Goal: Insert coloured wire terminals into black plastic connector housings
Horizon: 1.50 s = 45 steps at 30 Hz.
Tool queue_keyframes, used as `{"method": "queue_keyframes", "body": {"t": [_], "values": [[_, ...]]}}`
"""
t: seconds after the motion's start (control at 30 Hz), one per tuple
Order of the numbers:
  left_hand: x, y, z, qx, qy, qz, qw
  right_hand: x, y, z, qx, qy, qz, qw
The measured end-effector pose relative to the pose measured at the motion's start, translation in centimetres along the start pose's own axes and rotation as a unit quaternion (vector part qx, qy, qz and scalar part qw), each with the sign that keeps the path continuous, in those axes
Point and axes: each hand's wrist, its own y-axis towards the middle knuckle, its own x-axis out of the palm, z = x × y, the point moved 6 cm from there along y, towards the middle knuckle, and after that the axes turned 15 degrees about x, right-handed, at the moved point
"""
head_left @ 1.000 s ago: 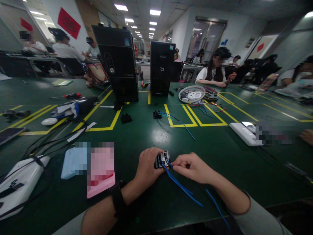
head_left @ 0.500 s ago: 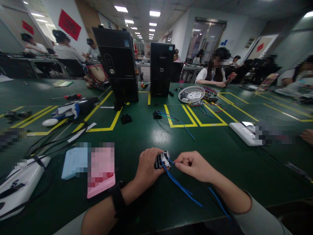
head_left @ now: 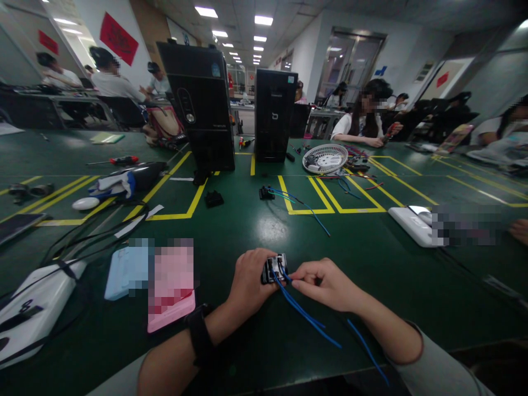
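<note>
My left hand [head_left: 251, 279] is closed around a small black-and-silver block [head_left: 276, 264], which looks like an electrical terminal part, just above the table. Two blue wires [head_left: 308, 314] run out of the block and hang toward the lower right. Close to the block's right side, my right hand [head_left: 324, 283] pinches another blue wire between thumb and forefinger, and this wire's near end reaches the block. Whether that end is seated inside, I cannot tell. A loose length of blue wire [head_left: 367, 349] shows below my right forearm, perhaps the pinched wire's tail.
Ahead lie a black part with wires [head_left: 266, 192] and another black part [head_left: 213, 198]. Two black computer towers [head_left: 275, 118] stand behind, beside a white basket [head_left: 325, 158]. Pink [head_left: 175, 313] and blue cases [head_left: 117, 275] sit left, near a cabled white device [head_left: 45, 302]. Another white device [head_left: 412, 231] is right.
My right hand has shifted slightly toward the block, and the pinched wire now bends more beside it. The left hand keeps its hold. The view has moved a little.
</note>
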Motion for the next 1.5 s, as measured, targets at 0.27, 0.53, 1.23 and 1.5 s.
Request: {"method": "queue_keyframes", "body": {"t": [0.27,0.53,1.23,1.5], "values": [[0.1,0.0,-0.2,-0.001,0.001,0.004,1.0,-0.7,-0.1,0.2,-0.011,-0.118,0.038,0.992],[0.2,0.0,-0.3,-0.011,0.005,-0.004,1.0,-1.3,0.1,0.5,0.042,-0.025,0.011,0.999],[0.2,-0.2,-0.3,-0.009,-0.008,0.002,1.0,0.6,0.8,2.7,0.12,0.082,-0.099,0.984],[0.3,-0.2,-0.3,-0.024,0.0,0.001,1.0,-1.0,0.4,1.2,0.091,0.034,-0.051,0.994]]}}
